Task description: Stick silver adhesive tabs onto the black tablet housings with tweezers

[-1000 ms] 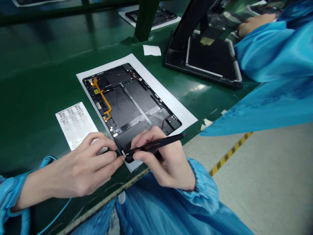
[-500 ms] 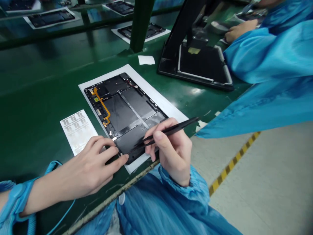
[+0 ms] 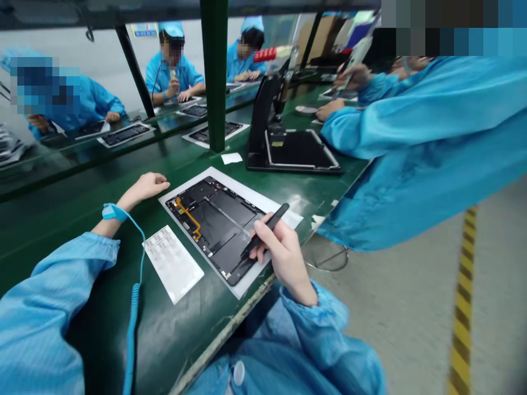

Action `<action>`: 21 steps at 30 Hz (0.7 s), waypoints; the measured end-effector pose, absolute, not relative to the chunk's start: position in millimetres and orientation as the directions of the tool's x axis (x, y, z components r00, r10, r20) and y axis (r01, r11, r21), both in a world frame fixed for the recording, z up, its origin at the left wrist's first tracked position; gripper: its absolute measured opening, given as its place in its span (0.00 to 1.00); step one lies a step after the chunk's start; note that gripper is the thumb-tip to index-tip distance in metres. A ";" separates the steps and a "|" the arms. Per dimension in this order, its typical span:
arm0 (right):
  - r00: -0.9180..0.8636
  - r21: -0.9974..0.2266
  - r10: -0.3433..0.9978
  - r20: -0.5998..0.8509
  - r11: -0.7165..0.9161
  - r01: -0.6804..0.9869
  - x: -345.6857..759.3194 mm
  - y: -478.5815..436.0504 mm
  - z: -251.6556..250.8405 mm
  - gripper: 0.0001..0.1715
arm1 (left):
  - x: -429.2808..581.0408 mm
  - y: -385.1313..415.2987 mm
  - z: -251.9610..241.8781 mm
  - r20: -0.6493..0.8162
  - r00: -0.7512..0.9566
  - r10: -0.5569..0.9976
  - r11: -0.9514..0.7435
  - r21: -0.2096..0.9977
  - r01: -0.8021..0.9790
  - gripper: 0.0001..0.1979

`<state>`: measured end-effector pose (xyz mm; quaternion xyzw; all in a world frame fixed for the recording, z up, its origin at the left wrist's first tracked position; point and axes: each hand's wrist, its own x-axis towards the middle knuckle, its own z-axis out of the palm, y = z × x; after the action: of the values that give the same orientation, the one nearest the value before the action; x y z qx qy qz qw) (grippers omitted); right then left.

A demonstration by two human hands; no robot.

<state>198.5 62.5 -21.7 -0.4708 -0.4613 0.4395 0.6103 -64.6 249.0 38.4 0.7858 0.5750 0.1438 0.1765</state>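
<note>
An opened tablet housing (image 3: 218,230) lies flat on a white paper sheet (image 3: 230,192), with an orange flex cable (image 3: 188,218) at its left side. My right hand (image 3: 284,258) grips black tweezers (image 3: 267,229) at the tablet's near right, their tips just over the dark lower panel. Whether the tips touch it is hard to tell. My left hand (image 3: 144,187) rests on the green bench, relaxed and holding nothing, left of the tablet and apart from it. A blue wrist strap (image 3: 113,212) circles that wrist. A printed label sheet (image 3: 173,263) lies between my forearm and the tablet.
A black tilted stand (image 3: 294,151) and a green post (image 3: 214,71) stand beyond the paper. A co-worker's blue sleeve (image 3: 411,142) fills the right side. Further people and tablets line the bench ahead. The bench's near edge (image 3: 224,334) drops to a floor with yellow-black tape (image 3: 461,307).
My left hand has left the tablet's near edge and moved far left. The tweezers have lifted off the corner, and the view has swung up and wider.
</note>
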 end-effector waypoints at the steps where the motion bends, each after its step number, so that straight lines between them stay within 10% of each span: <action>1: 0.189 -0.980 0.970 0.155 0.176 -0.097 198.1 63.4 -21.4 0.23 | -69.5 258.7 35.3 -0.037 0.281 0.959 -0.232 0.468 0.853 0.14; 9: 0.163 -0.981 0.970 0.181 0.191 -0.045 196.1 68.7 -22.2 0.24 | -67.9 263.0 22.3 -0.284 0.262 0.922 -0.026 0.629 0.777 0.15; 21: 0.153 -0.946 0.940 0.305 0.317 -0.060 191.6 58.4 -17.0 0.17 | -59.1 221.1 22.3 -0.096 0.274 0.957 -0.005 0.937 0.348 0.13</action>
<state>191.6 58.4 -17.0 -0.4274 -0.5148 0.3984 0.6274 -59.1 221.1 22.3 0.6353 0.5135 0.3149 0.4833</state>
